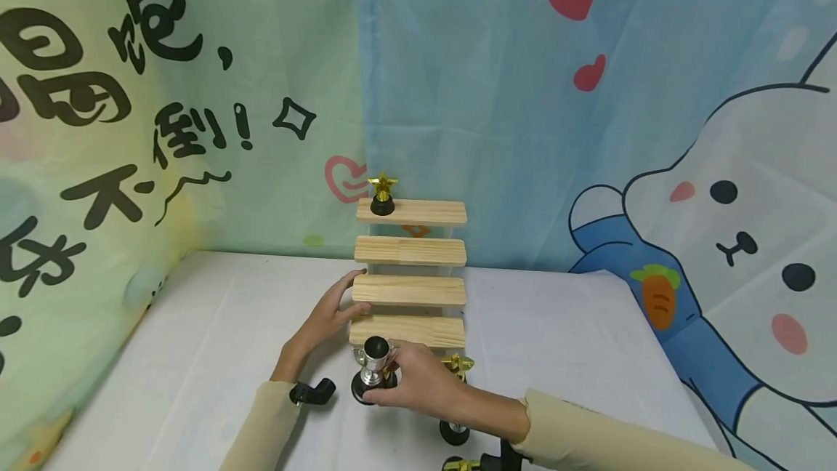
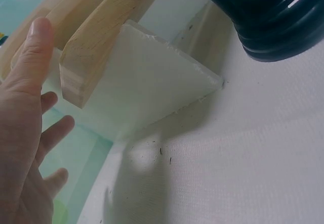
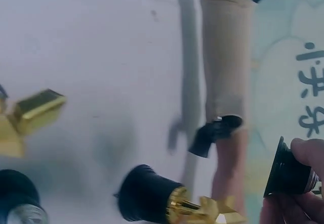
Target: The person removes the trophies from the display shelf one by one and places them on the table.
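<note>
A silver trophy cup (image 1: 375, 356) with a black base is gripped by my right hand (image 1: 421, 381) in front of the lowest step. In the right wrist view, thumb and fingers pinch its black base (image 3: 289, 171). My left hand (image 1: 336, 307) is at the left side of the wooden stepped shelf (image 1: 409, 289). The left wrist view shows its thumb along a wooden step's end (image 2: 76, 75), with the other fingers spread beside the white side panel (image 2: 147, 87). A gold star trophy (image 1: 382, 193) stands on the top step, at its left end.
More trophies are near my right forearm: one with a gold top (image 1: 460, 365), another gold one (image 1: 461, 465) at the bottom edge. A gold trophy with a black base (image 3: 147, 193) appears in the right wrist view. Printed curtains (image 1: 458, 93) hang behind the white-covered table (image 1: 543, 340).
</note>
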`<action>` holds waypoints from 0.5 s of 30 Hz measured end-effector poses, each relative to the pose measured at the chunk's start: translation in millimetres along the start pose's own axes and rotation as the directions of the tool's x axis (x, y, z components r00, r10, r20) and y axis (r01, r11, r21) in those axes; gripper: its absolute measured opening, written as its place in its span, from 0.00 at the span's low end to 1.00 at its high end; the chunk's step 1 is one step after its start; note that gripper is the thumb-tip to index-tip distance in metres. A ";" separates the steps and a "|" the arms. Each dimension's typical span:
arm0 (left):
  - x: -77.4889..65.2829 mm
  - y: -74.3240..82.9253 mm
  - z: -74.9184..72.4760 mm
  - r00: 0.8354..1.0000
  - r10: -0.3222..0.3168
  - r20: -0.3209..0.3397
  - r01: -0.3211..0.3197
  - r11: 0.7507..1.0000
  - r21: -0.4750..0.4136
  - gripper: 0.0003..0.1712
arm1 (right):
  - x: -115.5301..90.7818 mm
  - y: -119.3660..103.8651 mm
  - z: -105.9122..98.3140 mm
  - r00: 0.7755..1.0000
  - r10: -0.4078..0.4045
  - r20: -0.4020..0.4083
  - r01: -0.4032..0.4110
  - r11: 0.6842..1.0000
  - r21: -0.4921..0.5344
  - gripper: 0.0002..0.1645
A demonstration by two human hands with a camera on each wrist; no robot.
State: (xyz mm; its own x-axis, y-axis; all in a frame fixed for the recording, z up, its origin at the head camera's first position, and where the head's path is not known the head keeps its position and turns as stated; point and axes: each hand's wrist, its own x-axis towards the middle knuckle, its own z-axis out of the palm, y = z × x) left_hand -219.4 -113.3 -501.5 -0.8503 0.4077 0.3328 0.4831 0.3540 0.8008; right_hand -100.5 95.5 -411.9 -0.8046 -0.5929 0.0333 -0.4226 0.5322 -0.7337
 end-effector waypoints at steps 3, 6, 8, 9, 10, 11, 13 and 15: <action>0.0 0.5 -0.1 1.000 -0.012 0.001 0.012 1.000 0.009 0.37 | -2.0 5.5 7.4 0.999 -0.032 0.008 0.032 0.999 -0.021 0.19; 0.0 0.6 -0.2 1.000 -0.018 0.002 0.018 1.000 0.018 0.37 | -3.0 11.7 14.2 0.998 -0.058 0.034 0.059 0.997 -0.038 0.20; 0.0 0.2 0.0 1.000 -0.017 0.003 0.017 1.000 0.011 0.37 | -3.4 16.1 17.9 0.996 -0.063 0.057 0.065 0.997 -0.035 0.21; -0.1 -0.1 0.1 1.000 -0.016 0.004 0.016 1.000 0.008 0.37 | -3.4 18.1 19.4 0.996 -0.060 0.071 0.062 0.998 -0.030 0.20; -0.3 -0.5 0.1 1.000 -0.018 0.005 0.018 1.000 0.004 0.37 | -3.2 20.4 21.0 0.995 -0.061 0.080 0.063 0.998 -0.028 0.21; -0.4 -0.8 0.2 1.000 -0.019 0.006 0.019 1.000 0.002 0.37 | -2.8 22.3 22.4 0.994 -0.056 0.092 0.058 0.998 -0.026 0.21; -0.5 -1.2 0.1 1.000 -0.018 0.007 0.018 1.000 -0.004 0.37 | -1.8 25.7 24.9 0.992 -0.054 0.114 0.059 0.997 -0.043 0.22; 0.0 -1.2 -0.2 1.000 -0.021 0.009 0.021 1.000 0.001 0.37 | -0.5 30.4 28.7 0.990 -0.042 0.137 0.050 0.997 -0.054 0.23</action>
State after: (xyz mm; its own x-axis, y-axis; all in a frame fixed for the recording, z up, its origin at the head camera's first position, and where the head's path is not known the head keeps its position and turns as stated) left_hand -219.9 -113.9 -502.4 -0.8584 0.4079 0.3111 0.4652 0.3631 0.8073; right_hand -101.0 94.6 -453.7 -0.7212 -0.6921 -0.0288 -0.4844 0.5336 -0.6933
